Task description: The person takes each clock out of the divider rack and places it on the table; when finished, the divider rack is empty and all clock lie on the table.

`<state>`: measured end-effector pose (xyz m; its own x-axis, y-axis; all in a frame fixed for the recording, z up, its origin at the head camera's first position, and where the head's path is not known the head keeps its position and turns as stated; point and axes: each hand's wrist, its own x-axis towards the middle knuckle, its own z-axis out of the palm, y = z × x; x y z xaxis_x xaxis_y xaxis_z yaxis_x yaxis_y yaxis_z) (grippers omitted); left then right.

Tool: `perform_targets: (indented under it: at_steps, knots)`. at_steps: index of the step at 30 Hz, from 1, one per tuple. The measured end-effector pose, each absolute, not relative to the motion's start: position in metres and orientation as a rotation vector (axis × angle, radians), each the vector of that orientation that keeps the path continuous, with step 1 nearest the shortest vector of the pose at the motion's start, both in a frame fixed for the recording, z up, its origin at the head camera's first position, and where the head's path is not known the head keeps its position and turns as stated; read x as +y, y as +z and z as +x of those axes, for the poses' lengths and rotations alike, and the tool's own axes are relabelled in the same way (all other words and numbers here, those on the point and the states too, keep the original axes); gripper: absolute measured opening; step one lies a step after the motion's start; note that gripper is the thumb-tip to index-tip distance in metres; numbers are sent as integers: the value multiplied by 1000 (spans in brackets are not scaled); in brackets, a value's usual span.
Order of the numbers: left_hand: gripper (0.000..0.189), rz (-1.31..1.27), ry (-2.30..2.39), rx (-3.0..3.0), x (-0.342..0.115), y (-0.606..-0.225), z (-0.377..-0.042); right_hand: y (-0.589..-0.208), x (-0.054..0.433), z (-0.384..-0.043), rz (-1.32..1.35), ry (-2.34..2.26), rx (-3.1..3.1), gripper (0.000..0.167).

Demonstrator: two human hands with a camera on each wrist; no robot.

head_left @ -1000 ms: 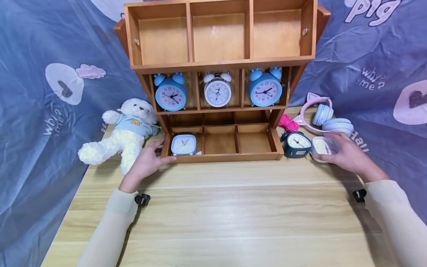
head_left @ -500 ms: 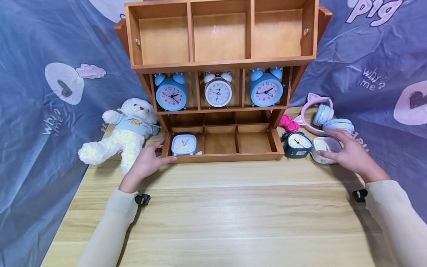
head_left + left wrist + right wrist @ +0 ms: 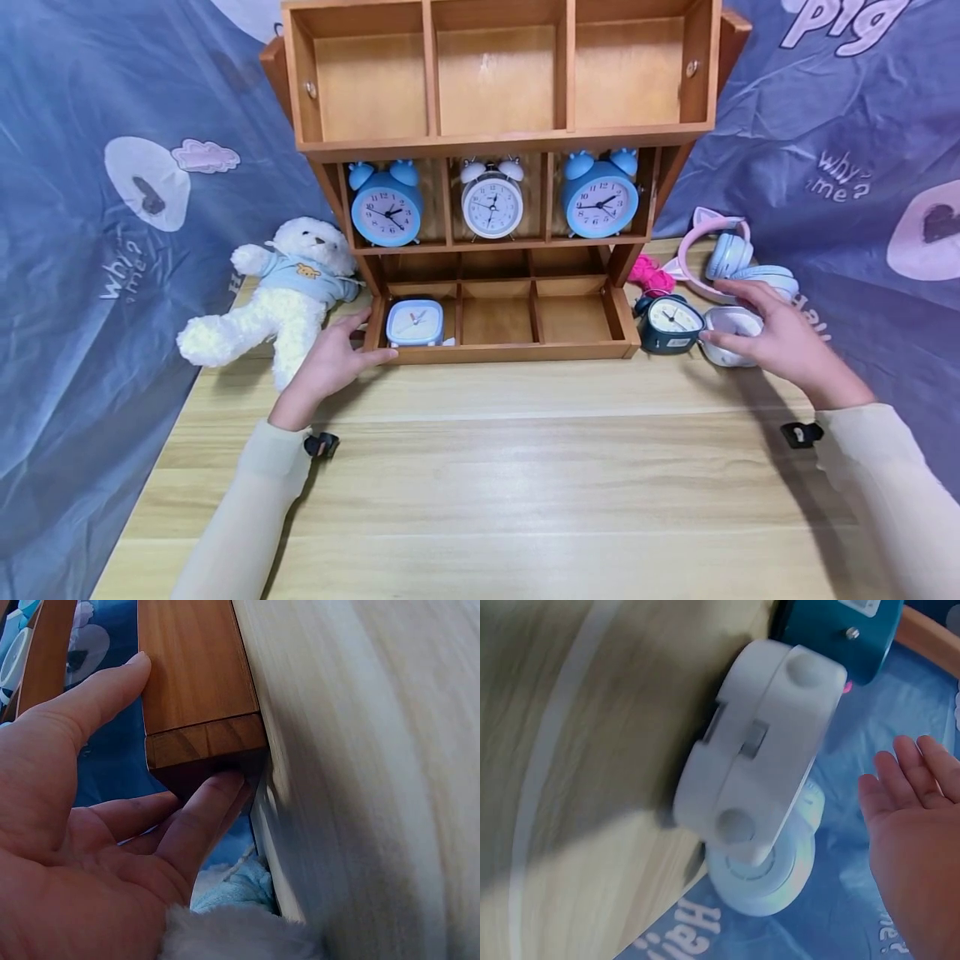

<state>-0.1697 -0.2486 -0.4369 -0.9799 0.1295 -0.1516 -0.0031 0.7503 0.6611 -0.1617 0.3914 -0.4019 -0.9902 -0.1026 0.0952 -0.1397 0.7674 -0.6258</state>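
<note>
My left hand [image 3: 332,365] holds the lower left corner of the brown wooden shelf [image 3: 517,355]. In the left wrist view the thumb lies against the board's front face and the fingers bend against its end. Over a small white clock [image 3: 733,320] at the right is my right hand [image 3: 783,337], its fingers [image 3: 922,769] extended and apart from the clock [image 3: 761,754] in the right wrist view. Beside the white clock stands a dark green alarm clock [image 3: 671,323]. A light blue square clock [image 3: 415,323] sits in the bottom left compartment.
Two blue twin-bell clocks [image 3: 387,208] flank a white one [image 3: 492,205] on the middle tier. A white teddy bear [image 3: 303,283] leans at the left. Cat-ear headphones [image 3: 727,254] and a pink item [image 3: 651,273] lie behind the right-hand clocks.
My right hand has lifted off the white clock and shifted slightly to the left. The left hand stays on the shelf corner.
</note>
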Motion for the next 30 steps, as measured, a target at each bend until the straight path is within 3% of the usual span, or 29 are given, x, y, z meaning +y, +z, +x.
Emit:
perform_targets:
  at_steps: [16,30]
  knots:
    - [106,104,1070,2751,-248,-437,-170,-409,362,-163,382,1245,-2768,77]
    - [107,107,1058,2761,-248,-438,-169,-411,342,-158,425,1260,-2845,84]
